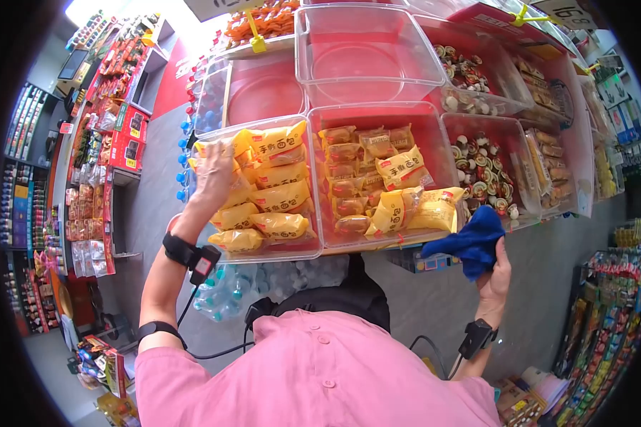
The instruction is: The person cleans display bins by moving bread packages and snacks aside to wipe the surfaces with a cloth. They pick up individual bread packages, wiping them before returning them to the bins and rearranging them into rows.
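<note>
My left hand (215,174) rests on the yellow bread packets (281,196) at the left side of a clear plastic bin (313,250). Its fingers lie stretched out over a packet in the upper left; whether they grip it is hard to see. My right hand (496,274) holds a blue cloth (477,238) beside the front right of the bins. In the middle bin, brown-looking packaged buns (345,171) stand in rows. Several yellow bread packets (395,211) lie on top of them, tilted and overlapping.
Bins of small round-topped packaged items (481,167) and wrapped sticks (548,156) stand to the right. Behind is a clear bin (367,46) with a red base. Bottles (224,295) sit on the floor below the display. Stocked shelves (110,142) line the left.
</note>
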### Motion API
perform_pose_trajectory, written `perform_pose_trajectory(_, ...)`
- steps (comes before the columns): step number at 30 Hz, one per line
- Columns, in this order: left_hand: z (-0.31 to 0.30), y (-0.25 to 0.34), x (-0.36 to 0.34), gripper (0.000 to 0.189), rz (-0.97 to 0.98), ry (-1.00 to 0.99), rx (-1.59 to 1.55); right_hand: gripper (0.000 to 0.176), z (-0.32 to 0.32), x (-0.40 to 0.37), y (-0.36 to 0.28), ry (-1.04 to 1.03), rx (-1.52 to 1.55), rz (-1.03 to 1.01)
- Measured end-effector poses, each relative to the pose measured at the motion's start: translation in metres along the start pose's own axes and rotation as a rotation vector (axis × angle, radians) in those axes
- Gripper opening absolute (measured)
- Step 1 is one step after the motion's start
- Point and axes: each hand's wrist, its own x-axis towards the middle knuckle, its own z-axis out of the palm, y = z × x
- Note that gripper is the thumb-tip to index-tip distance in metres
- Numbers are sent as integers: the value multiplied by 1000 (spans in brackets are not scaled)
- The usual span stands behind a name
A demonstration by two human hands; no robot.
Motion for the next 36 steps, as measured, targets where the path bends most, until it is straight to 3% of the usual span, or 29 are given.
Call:
perform_pose_trajectory(1, -18, 29, 5, 59, 52, 54, -68, 44, -2, -1, 1, 1, -34, 31)
perform_pose_trajectory(3, -26, 81, 15, 60, 450, 164, -211, 44, -9, -3, 5, 17, 13, 36)
perform_pose_trajectory(4, -33, 115, 22, 62, 346, -57, -710, 43, -4, -3, 6, -33, 173, -27)
perform_pose_trajectory(7, -12, 197, 36, 73, 364, -353, -968, 41, -7, 6, 8, -35, 384, -85)
perform_pose_trajectory(10, 23, 239, 42, 69, 336, -217, -993, 42, 5, 11, 12, -197, 560, -53)
perform_pose_trajectory(12, 22, 242, 51, 61, 225, -655, -1060, 42, 24, 17, 14, 304, 339, 0)
perform_pose_trajectory(13, 21, 238, 48, 61, 215, -651, -1063, 42, 24, 21, 19, 296, 335, 5)
perform_pose_trajectory(15, 18, 221, 34, 48, 10, -356, -1333, 41, 32, 27, 33, -195, 508, -77)
perform_pose_trajectory(16, 16, 212, 29, 42, -123, -446, -1541, 40, 41, 30, 41, -372, 356, -167)
perform_pose_trajectory(17, 4, 207, 24, 42, -136, -438, -1534, 39, 62, 32, 47, -392, 66, -270)
perform_pose_trajectory(18, -14, 204, 16, 39, -257, -400, -1774, 39, 83, 36, 50, -413, -228, -374)
perform_pose_trajectory(19, -24, 203, 8, 37, -379, -346, -2015, 41, 103, 42, 50, -536, -658, -495)
perform_pose_trajectory(20, -23, 204, -3, 38, -397, -326, -2064, 49, 128, 46, 61, -613, -1028, -691)
perform_pose_trajectory(21, 2, 208, -15, 36, -376, -176, -2117, 57, 153, 42, 75, -526, -1452, -909)
perform_pose_trajectory(23, 5, 196, -19, 33, -536, -211, -2153, 62, 170, 49, 95, -466, -1474, -977)
perform_pose_trajectory(27, -22, 172, -31, 32, -584, -79, -2221, 60, 195, 48, 116, -418, -1378, -1043)
perform_pose_trajectory(31, -29, 153, -46, 36, -603, -49, -2289, 40, 213, 58, 124, -286, -1156, -966)
perform_pose_trajectory(33, -31, 145, -55, 38, -666, 19, -2323, 34, 216, 66, 124, -297, -794, -728)
perform_pose_trajectory(34, -30, 142, -58, 39, -658, 63, -2349, 34, 218, 69, 121, -432, -549, -650)
perform_pose_trajectory(35, -28, 139, -60, 39, -661, 74, -2353, 34, 219, 72, 121, -441, -552, -651)
perform_pose_trajectory(36, -24, 135, -62, 38, -591, 107, -2424, 37, 218, 76, 120, -432, -256, -505)
